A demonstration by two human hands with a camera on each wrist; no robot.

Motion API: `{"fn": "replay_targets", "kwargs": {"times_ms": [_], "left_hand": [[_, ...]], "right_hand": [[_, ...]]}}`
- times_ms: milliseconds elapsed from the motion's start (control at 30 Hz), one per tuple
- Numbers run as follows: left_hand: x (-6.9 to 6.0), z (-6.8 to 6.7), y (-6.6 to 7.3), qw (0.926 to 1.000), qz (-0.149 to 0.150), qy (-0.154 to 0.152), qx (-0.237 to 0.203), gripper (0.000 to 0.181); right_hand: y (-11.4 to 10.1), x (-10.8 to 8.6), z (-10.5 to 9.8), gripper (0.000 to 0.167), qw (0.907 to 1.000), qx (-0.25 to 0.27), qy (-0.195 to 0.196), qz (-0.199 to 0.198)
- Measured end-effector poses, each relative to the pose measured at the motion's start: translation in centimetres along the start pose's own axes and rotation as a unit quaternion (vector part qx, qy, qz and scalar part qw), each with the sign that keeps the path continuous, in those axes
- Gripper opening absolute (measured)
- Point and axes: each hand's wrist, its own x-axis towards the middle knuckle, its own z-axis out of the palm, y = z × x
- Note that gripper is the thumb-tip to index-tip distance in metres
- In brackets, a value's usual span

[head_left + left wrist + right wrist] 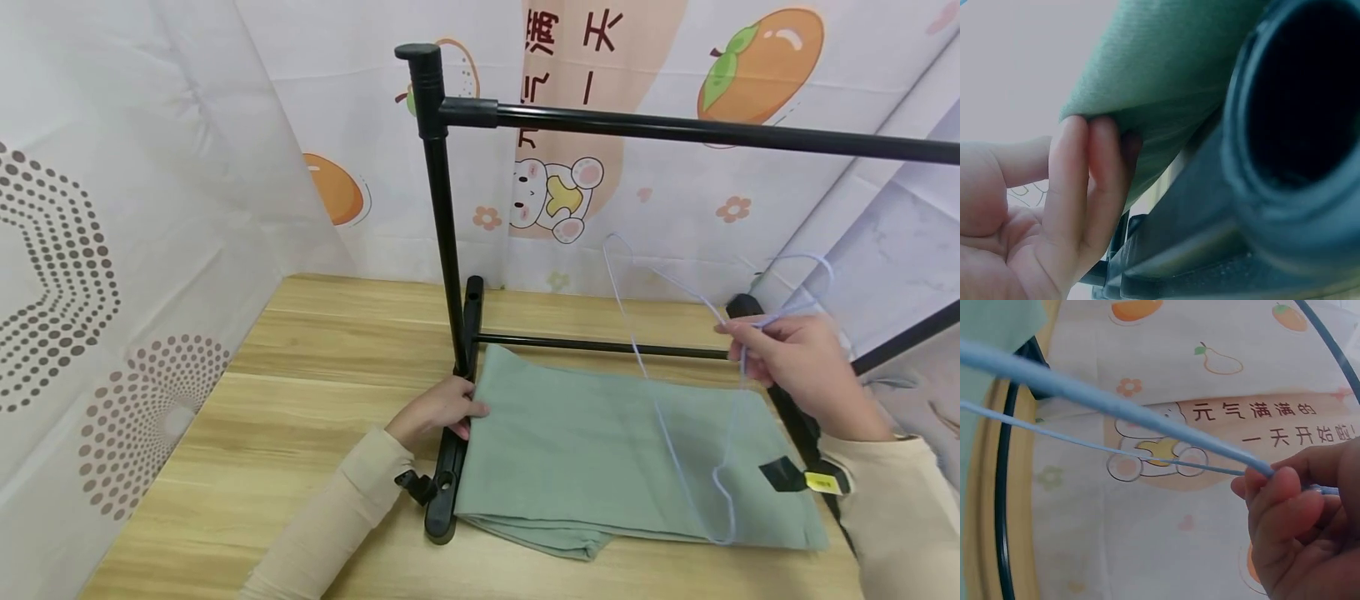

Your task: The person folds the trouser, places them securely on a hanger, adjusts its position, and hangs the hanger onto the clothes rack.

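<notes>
A folded sage-green cloth [600, 450] lies on the table between the feet of a black rack; what kind of cloth item it is cannot be told. My left hand [442, 406] is at its left edge, beside the rack's foot, and pinches that edge. In the left wrist view, the fingers [1069, 181] meet the cloth's edge [1147, 69] from below. My right hand [795, 362] grips a thin lilac-blue wire clothes hanger [670, 446] near its hook, above the cloth's right part. The right wrist view shows the hanger's wire [1110, 406] pinched between thumb and fingertips.
The black rack has a left upright [444, 242], a top bar [675, 129], a low crossbar [585, 342] and a left foot [442, 508]. Wooden tabletop [300, 400] extends to the left. Printed white curtains [360, 108] enclose the back and sides.
</notes>
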Motion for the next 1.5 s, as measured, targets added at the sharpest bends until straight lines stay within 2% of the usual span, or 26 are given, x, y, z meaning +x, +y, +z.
{"fn": "replay_targets", "kwargs": {"times_ms": [200, 500, 733, 933, 1133, 1367, 1500], "left_hand": [[0.0, 0.1, 0.2, 1.0, 0.003, 0.002, 0.005, 0.012], [0.1, 0.1, 0.0, 1.0, 0.005, -0.001, 0.005, 0.013], [0.1, 0.0, 0.0, 0.9998, 0.015, -0.003, 0.011, 0.014], [0.1, 0.0, 0.0, 0.9999, 0.015, -0.001, -0.001, 0.013], [0.2, 0.1, 0.0, 0.9999, 0.015, -0.005, -0.005, 0.013], [0.3, 0.1, -0.1, 0.9999, 0.012, -0.007, -0.004, 0.013], [0.3, 0.1, 0.0, 0.9998, 0.016, -0.009, -0.006, 0.014]], "right_hand": [[0.8, 0.0, 2.2, 0.026, 0.9988, 0.039, -0.031, 0.002], [1.5, -0.4, 5.2, 0.017, 0.9963, 0.058, -0.052, 0.035], [1.2, -0.8, 7.7, 0.036, 0.9909, 0.087, -0.078, 0.066], [1.3, -1.1, 9.6, 0.038, 0.9878, 0.115, -0.077, 0.072], [1.8, -1.4, 10.9, 0.037, 0.9882, 0.121, -0.064, 0.069], [2.1, -1.9, 12.7, 0.036, 0.9812, 0.145, -0.071, 0.106], [2.1, -2.0, 13.7, 0.035, 0.9776, 0.161, -0.072, 0.114]]}}
